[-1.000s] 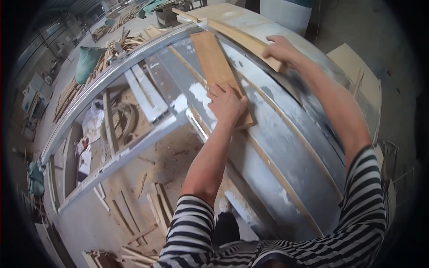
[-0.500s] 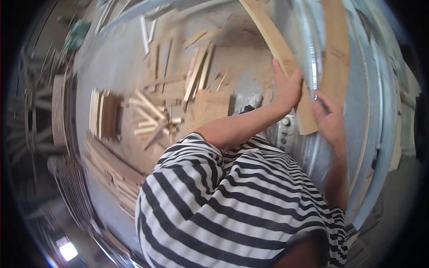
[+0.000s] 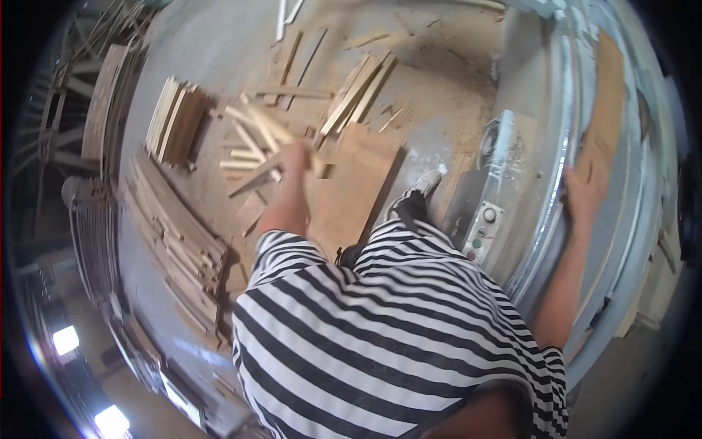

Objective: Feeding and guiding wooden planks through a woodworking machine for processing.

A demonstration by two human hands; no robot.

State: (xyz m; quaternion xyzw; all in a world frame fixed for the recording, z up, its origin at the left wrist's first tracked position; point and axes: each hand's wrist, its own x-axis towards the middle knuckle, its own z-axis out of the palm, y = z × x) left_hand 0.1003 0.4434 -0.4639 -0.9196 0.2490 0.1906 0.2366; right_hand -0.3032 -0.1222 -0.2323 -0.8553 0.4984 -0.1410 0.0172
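My left hand point(image 3: 294, 159) is out over the floor on the left, closed round a short wooden plank point(image 3: 320, 165). The plank is smeared by motion, and its cut end shows just right of the hand. Below it lies a loose heap of wooden sticks point(image 3: 238, 162). On the right, my right hand point(image 3: 585, 192) grips the near end of a long brown board point(image 3: 605, 110), thumb along its left edge. That board lies lengthwise on the grey metal machine bed point(image 3: 563, 241). The fingers' undersides are hidden.
A control panel with knobs point(image 3: 482, 227) is on the machine's near side. A flat wooden panel point(image 3: 351, 194) lies by my feet. Stacked boards point(image 3: 175, 121) and a long lumber pile point(image 3: 179, 241) stand at left. Long strips point(image 3: 358, 91) lie farther off.
My left hand has swung left from the machine to above the stick heap, carrying the plank. My right hand has moved onto the long board. The view has shifted too.
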